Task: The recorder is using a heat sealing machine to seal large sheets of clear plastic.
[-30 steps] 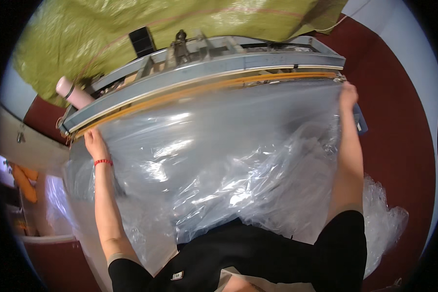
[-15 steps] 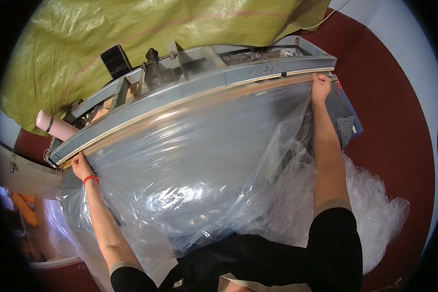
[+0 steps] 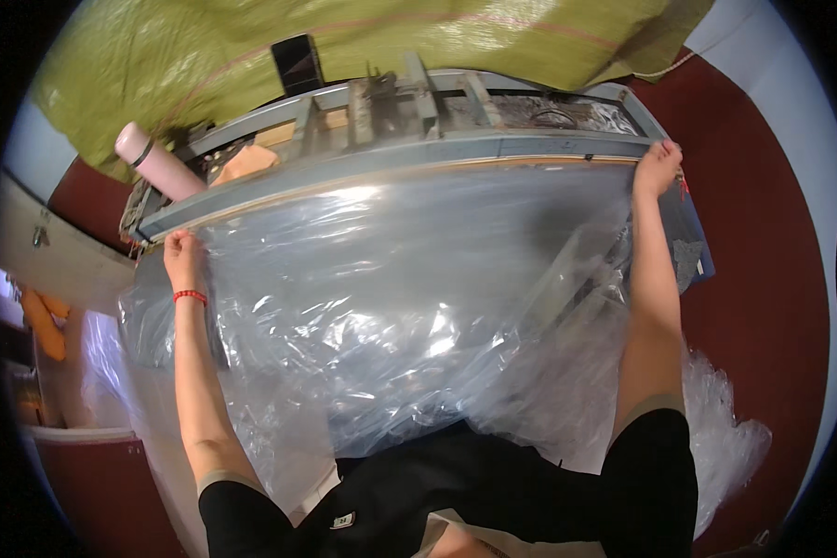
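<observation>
A wide sheet of clear, glossy plastic film [image 3: 381, 279] is spread in front of the body, its far edge laid along the near side of a long, grey metal frame [image 3: 363, 166]. The left corner of that edge is pinched in the curled fingers of the left hand [image 3: 183, 253], and the right corner is gripped by the closed right hand [image 3: 658, 169] near the frame's far right end; the exact finger contact cannot be made out. The arms are set wide apart, presumably so that the edge is stretched straight and the slack drawn out, since the film lies smooth by the frame and is creased toward the black shirt [image 3: 474, 493]. A pink cylindrical flask with a dark band [image 3: 156, 161] is leaned over the frame's left end, just beyond the left hand, where it could be knocked. A black, flat rectangular device [image 3: 297, 65] is propped behind the frame, against a yellow-green woven plastic sheet [image 3: 391, 39]. A heap of crumpled clear plastic [image 3: 727, 446] is seen beside the right upper arm, above the red-brown floor [image 3: 758, 251], and could be snagged there.
</observation>
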### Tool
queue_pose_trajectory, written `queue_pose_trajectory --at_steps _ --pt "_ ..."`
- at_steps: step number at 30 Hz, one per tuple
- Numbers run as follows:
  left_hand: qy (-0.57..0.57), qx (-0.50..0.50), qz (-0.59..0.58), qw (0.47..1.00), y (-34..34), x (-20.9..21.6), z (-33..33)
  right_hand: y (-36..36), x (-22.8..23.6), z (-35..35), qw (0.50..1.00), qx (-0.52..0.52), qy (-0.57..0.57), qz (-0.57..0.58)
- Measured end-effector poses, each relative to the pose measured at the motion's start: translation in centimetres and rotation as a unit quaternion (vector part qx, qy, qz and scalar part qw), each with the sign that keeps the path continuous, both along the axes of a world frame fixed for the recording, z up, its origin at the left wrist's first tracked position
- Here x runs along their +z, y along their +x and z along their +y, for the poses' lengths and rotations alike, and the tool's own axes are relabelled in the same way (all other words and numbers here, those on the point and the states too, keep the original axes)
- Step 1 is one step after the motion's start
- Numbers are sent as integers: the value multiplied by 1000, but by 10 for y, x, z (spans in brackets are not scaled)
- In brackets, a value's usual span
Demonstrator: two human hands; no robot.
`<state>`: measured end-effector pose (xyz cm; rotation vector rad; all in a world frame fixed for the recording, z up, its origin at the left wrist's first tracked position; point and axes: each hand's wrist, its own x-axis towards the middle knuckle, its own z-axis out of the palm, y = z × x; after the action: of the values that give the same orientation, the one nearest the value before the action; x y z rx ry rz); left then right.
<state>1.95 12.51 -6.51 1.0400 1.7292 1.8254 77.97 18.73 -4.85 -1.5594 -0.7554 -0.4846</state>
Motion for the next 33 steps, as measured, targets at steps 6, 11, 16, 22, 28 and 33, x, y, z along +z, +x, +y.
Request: queue_pose_trajectory --at_steps 6,11,16,22,28,33 --pt "175 -72 2 982 24 68 -106 -270 71 -63 860 381 -28 -339" --pt "168 -1 60 984 6 60 -134 -310 30 -86 664 677 -317 -3" --pt "-95 -47 595 797 9 43 -162 -222 11 -96 794 532 -287 59" --pt "-101 -298 584 749 99 12 -178 -5 -29 -131 927 237 -266 -120" --pt "-245 -189 604 734 87 10 -163 73 -37 -161 922 100 -352 -125" --pt "-122 -83 540 828 28 6 -156 81 -47 -147 916 43 -369 -153"
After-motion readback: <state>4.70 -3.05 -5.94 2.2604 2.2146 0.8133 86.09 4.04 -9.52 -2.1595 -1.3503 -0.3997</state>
